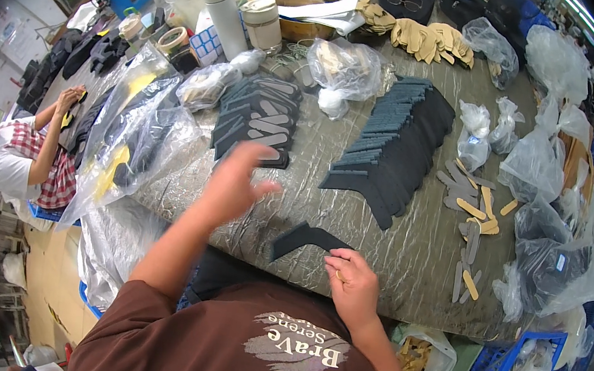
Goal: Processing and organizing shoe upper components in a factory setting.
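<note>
A bent strip of dark, sheet-like material [293, 238], matte and almost black, with two arms meeting at a blunt angle and clean-cut edges, lies close to the front edge of a plastic-covered worktable [405, 275]. Its right end is pinched between the thumb and fingers of a worker's right hand [355, 277], which wears a ring, the forearm rising from the front edge. The left hand [234, 181], slightly blurred, is well apart from the right, its thumb spread from its fingers and nothing visible in its grasp; it is raised over the table near a dark stack topped with grey strips [269, 123]. Toward the back edge, similar angled pieces overlap in a long row [412, 152]. Loose grey and tan slips [475, 209] are scattered near the right edge; beyond the left edge, a co-worker in a checked apron [57, 186] handles dark material.
</note>
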